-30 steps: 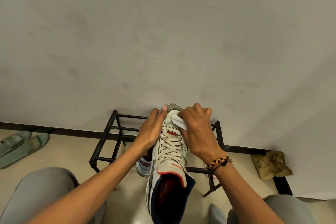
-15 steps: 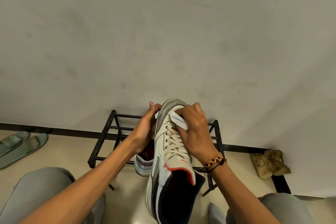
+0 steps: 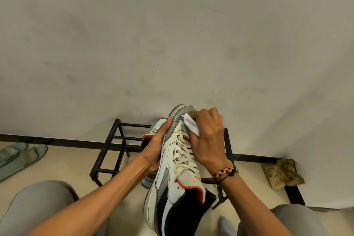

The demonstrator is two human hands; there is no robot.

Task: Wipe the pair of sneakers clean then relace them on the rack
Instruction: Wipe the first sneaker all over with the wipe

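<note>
Grey wall, right hand pressing cloth

The sneaker looks like smooth cream leather with grey panels, woven cloth laces, a glossy rubber toe and a dark fabric lining. The wipe is soft white cloth or tissue. The rack is matt black metal tube. The wall is matt, smudged plaster.

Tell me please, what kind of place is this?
Probably a home entryway or hallway: a black metal shoe rack stands against a plain wall, and green slippers lie on the tiled floor.
</note>
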